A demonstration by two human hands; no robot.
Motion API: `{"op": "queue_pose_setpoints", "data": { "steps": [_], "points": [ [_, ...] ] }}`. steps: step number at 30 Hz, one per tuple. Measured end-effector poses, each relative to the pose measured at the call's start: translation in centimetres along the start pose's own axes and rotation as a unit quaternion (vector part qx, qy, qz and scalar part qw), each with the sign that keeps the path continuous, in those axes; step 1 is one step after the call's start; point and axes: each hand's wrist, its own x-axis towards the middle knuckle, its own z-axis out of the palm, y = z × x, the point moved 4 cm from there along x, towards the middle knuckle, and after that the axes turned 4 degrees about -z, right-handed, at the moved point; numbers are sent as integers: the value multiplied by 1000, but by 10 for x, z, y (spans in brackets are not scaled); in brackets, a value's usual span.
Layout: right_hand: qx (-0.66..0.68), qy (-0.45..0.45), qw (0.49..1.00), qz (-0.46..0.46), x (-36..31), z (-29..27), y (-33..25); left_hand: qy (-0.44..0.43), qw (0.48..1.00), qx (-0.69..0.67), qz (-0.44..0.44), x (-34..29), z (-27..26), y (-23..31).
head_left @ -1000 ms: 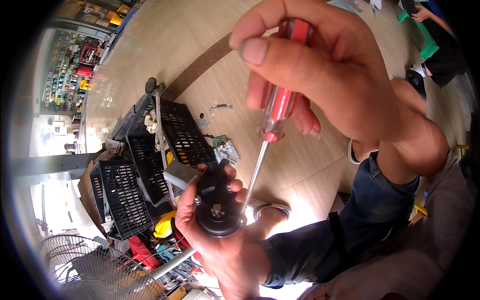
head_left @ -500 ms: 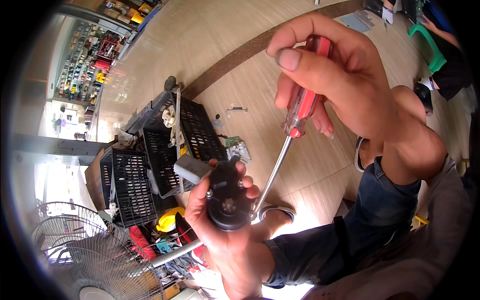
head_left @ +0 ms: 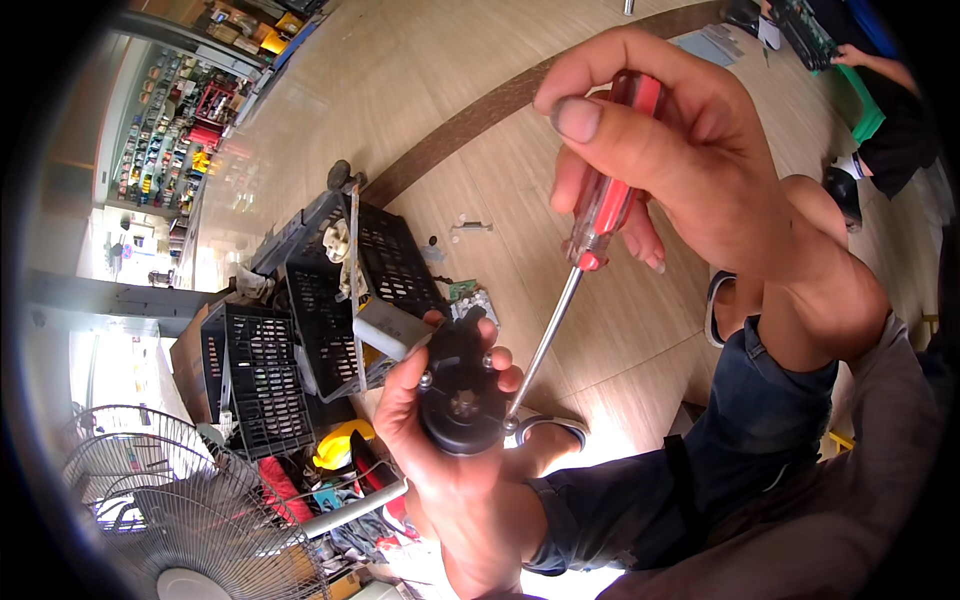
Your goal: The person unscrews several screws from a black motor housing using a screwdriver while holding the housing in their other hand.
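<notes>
My left hand (head_left: 440, 485) grips a black housing (head_left: 460, 360) with a round lower end, fingers wrapped round both its sides. A grey rectangular block (head_left: 390, 328) juts out at the housing's upper left. Small shiny screw heads show along its edges. Higher up and to the right, my right hand (head_left: 700, 165) is closed on the red and clear handle of a screwdriver (head_left: 545, 350). Its long metal shaft slants down to the left, and the tip sits at a small screw (head_left: 511, 424) on the housing's lower right edge.
Black slotted crates (head_left: 265, 365) stand on the floor at left, with a wire fan (head_left: 150, 500) nearer me. A yellow object (head_left: 342, 446) lies among clutter beside them. Small circuit parts (head_left: 470, 300) lie beyond my left hand. Another person's hand (head_left: 850, 55) holds a dark board at far right.
The housing in my left hand has tilted and shifted slightly, and the screwdriver shaft has moved with it. The other person's dark board has come further into view.
</notes>
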Motion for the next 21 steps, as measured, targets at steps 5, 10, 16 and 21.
{"op": "queue_pose_setpoints", "data": {
  "steps": [5,10,16,21],
  "points": [
    [-52,-9,998,41,2,-2,-8,6,1000,9,-1,2,2,-1],
    [-29,24,998,59,2,-3,-9,1,1000,13,-4,4,3,-1],
    [-31,18,999,27,0,-4,-9,-11,1000,12,-7,4,4,-2],
    [-91,-23,995,22,1,-5,-12,-8,1000,18,3,2,1,-1]
  ]
}}
